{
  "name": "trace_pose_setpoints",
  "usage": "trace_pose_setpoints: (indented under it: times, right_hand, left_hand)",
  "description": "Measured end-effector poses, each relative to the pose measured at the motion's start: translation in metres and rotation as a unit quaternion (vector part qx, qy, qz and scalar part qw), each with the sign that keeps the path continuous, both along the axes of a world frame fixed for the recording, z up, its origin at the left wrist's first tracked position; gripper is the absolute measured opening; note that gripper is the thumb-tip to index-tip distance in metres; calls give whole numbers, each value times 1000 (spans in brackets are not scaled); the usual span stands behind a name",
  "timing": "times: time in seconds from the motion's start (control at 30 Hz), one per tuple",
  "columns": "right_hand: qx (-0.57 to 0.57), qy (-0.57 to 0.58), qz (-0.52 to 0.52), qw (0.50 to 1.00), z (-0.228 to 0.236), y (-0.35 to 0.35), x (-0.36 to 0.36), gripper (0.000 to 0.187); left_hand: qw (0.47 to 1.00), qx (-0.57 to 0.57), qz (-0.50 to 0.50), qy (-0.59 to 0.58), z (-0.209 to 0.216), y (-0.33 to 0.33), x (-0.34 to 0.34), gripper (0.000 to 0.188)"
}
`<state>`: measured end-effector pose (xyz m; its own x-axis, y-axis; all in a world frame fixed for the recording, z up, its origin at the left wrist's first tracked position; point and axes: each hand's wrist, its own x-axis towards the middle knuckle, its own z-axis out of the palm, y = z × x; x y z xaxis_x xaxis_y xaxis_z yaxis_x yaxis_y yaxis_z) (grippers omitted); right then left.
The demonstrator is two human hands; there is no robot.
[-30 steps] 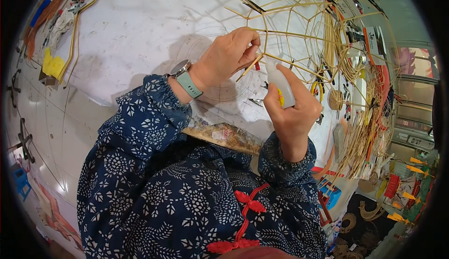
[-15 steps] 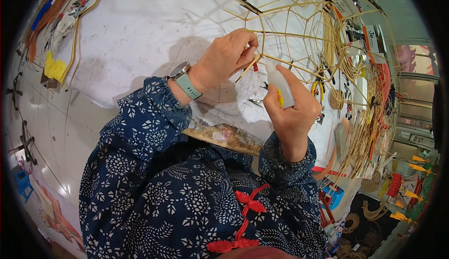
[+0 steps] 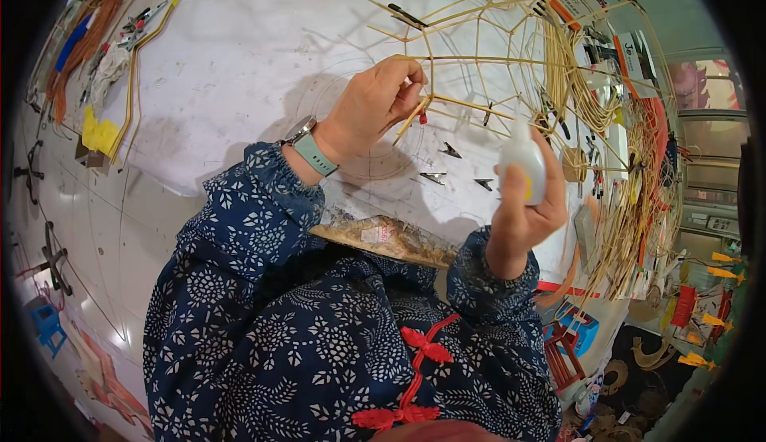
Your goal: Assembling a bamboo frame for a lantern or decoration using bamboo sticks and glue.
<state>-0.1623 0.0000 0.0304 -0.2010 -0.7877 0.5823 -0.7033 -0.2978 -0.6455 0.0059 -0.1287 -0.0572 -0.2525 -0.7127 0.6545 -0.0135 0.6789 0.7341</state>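
Observation:
My left hand (image 3: 371,107), with a watch on its wrist, pinches the frame of thin bamboo strips (image 3: 479,60) at a lower left joint. The exact fingertip contact is partly hidden by the hand. A small red clip (image 3: 424,118) sits at that joint, beside a short strip end slanting down. My right hand (image 3: 527,219) is wrapped round a whitish squeeze bottle (image 3: 523,163) with a narrow nozzle pointing up. The bottle is held apart from the joint, to its right. Black clips (image 3: 408,17) grip the frame's far left end.
Loose black spring clips (image 3: 433,178) lie on the white table sheet (image 3: 239,59) between my hands. A rough wooden board (image 3: 383,236) borders the near edge. Bundled bamboo strips (image 3: 622,226) crowd the right side. Bent strips (image 3: 134,67) and a yellow piece (image 3: 100,132) lie at left.
My right hand has drawn the bottle away from the joint, rightward and slightly down, uncovering loose clips on the table. My left hand still pinches at the joint.

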Motion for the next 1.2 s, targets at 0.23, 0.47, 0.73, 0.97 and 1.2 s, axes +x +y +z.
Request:
trace_pose_setpoints:
  times: [0.23,0.47,0.73,0.97,1.2]
  right_hand:
    - [-183,-221,-27,957,-9,30,-69,32]
    - [-42,-158,-296,941,-24,46,-217,41]
    - [-5,-41,-300,953,-85,3,-348,35]
    - [124,56,-444,886,-84,-20,-345,40]
    - [47,79,-414,906,-80,-8,-335,36]
  left_hand:
    - [997,64,-47,16,-4,-1,-2,13]
    - [994,92,42,47,-9,-11,10,12]
    - [986,135,90,39,-20,-26,22,12]
    - [982,144,100,77,-17,-15,28,15]
    - [979,-35,196,-46,64,51,17,18]
